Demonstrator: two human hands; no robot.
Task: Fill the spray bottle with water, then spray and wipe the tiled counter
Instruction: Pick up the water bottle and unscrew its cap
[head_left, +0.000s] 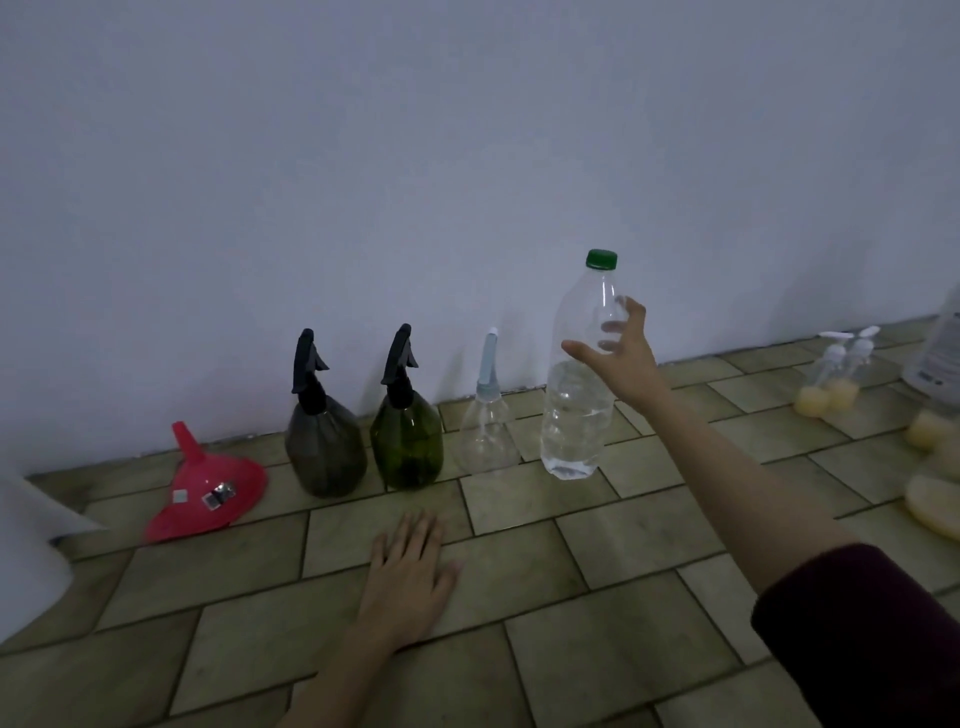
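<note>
I see the right hand (618, 348) spread wide beside the water bottle (579, 379), gripping nothing. Left hand (408, 566) lies flat on the counter (597, 545). Green sprayer (405, 421) stands at eleven o'clock of it.

No text is legible; the red funnel's (208, 488) stickers are blurred.

The water bottle (579, 374) is clear, glossy plastic with a smooth green cap (601, 259). Left of it stand a clear plastic sprayer (487, 421), then two dark tinted, shiny spray bottles (407, 441) with matt black triggers, and a glossy red plastic funnel (208, 488). The table (519, 597) is matt beige tile.
</note>
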